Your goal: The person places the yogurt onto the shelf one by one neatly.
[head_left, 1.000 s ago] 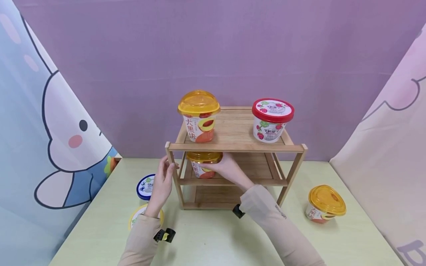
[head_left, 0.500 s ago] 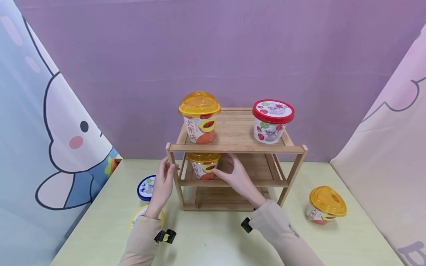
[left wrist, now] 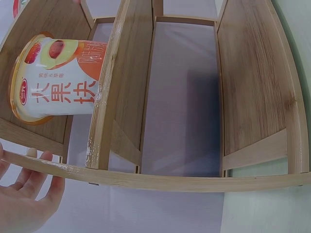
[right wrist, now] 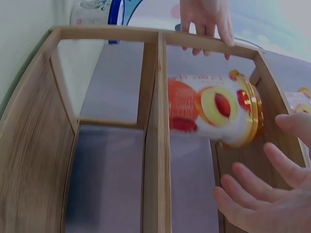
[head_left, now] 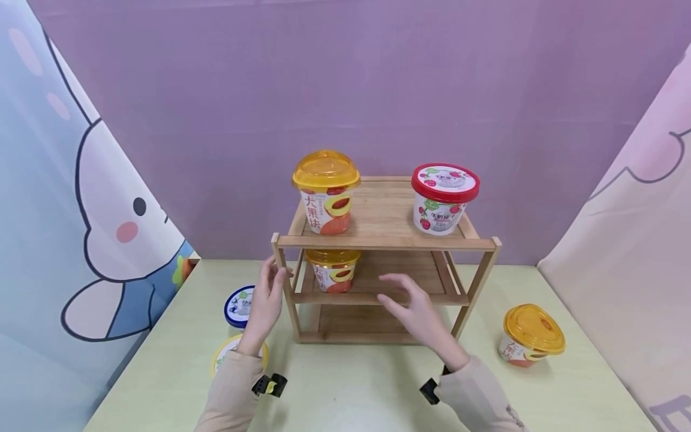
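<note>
A three-tier wooden shelf rack [head_left: 385, 242] stands on the table. My left hand [head_left: 266, 298] holds its left front post, thumb on one side and fingers on the other, also seen from the left wrist [left wrist: 29, 194]. On the middle tier, at the left, stands a yogurt cup [head_left: 336, 277] with an orange lid and a peach print. My right hand [head_left: 418, 309] is in front of the middle tier, right of that cup and apart from it, fingers spread and holding nothing. Directly above, a domed orange-lidded cup [head_left: 327, 204] sits on the top tier.
A red-lidded cup [head_left: 442, 201] stands on the top tier's right. Another orange-lidded cup [head_left: 531, 336] is on the table at the right. Blue-lidded [head_left: 239, 307] and yellow-lidded [head_left: 227, 354] cups stand at the left, partly hidden by my left arm. A purple curtain [head_left: 345, 90] hangs behind.
My right hand has let go of the peach cup on the middle tier and drawn back to the right and toward me. The left hand stays at the post.
</note>
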`<state>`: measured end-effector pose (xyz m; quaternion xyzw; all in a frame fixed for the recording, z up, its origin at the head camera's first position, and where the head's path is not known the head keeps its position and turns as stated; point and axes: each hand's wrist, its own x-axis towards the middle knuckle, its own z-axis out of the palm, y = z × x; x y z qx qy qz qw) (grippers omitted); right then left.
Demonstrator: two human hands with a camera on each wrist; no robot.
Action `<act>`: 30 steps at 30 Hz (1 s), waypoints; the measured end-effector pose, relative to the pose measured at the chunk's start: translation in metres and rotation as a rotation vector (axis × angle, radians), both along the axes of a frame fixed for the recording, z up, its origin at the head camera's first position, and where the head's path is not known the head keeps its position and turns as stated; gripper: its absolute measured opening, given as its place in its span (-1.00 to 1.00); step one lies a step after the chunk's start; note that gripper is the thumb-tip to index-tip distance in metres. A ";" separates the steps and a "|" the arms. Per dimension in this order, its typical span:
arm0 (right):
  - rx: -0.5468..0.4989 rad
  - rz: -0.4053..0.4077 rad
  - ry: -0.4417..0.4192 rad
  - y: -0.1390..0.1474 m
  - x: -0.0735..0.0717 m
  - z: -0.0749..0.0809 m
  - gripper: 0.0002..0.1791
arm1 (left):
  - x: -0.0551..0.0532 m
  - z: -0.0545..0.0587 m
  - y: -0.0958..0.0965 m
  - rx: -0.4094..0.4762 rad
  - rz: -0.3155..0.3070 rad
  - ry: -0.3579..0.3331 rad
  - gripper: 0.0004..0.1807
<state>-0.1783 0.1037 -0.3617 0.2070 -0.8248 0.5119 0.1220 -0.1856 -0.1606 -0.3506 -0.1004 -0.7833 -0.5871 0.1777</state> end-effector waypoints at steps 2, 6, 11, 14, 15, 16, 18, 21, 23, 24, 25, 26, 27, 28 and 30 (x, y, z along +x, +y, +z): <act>0.018 -0.009 0.009 0.008 0.004 -0.003 -0.67 | 0.000 -0.001 0.000 -0.015 0.013 0.014 -0.65; 0.038 -0.020 -0.002 0.025 0.012 -0.008 -0.71 | 0.001 0.000 0.001 -0.024 0.028 0.033 -0.65; 0.075 -0.031 0.023 0.051 0.021 -0.014 -0.77 | 0.001 0.000 0.001 -0.018 0.024 0.032 -0.65; 0.112 -0.046 0.032 0.066 0.026 -0.017 -0.81 | 0.001 -0.001 0.001 -0.015 0.026 0.034 -0.65; 0.120 -0.047 0.033 0.071 0.027 -0.018 -0.82 | 0.000 -0.001 0.000 -0.014 0.027 0.036 -0.65; 0.133 -0.054 0.034 0.075 0.028 -0.018 -0.84 | 0.000 -0.002 0.000 -0.014 0.030 0.037 -0.66; 0.160 -0.058 0.043 0.084 0.030 -0.020 -0.85 | 0.000 -0.002 0.000 -0.014 0.034 0.036 -0.65; 0.214 -0.104 0.078 0.098 0.034 -0.021 -0.84 | 0.000 -0.002 0.000 -0.014 0.036 0.034 -0.65; 0.241 -0.139 0.093 0.108 0.036 -0.022 -0.82 | 0.000 -0.002 0.000 -0.014 0.034 0.033 -0.65; 0.256 -0.162 0.101 0.114 0.037 -0.023 -0.82 | 0.000 -0.002 0.000 -0.013 0.032 0.033 -0.65; 0.261 -0.180 0.099 0.119 0.039 -0.024 -0.82 | 0.000 -0.002 0.001 -0.012 0.029 0.032 -0.65; 0.261 -0.191 0.102 0.125 0.039 -0.025 -0.83 | 0.000 -0.001 0.001 -0.013 0.028 0.029 -0.65; 0.257 -0.200 0.104 0.130 0.040 -0.026 -0.83 | 0.000 -0.001 0.001 -0.012 0.026 0.026 -0.65; 0.252 -0.202 0.118 0.136 0.041 -0.027 -0.84 | 0.000 -0.001 0.001 -0.009 0.023 0.024 -0.65; 0.242 -0.212 0.147 0.147 0.042 -0.028 -0.83 | 0.000 0.000 0.002 -0.005 0.017 0.016 -0.65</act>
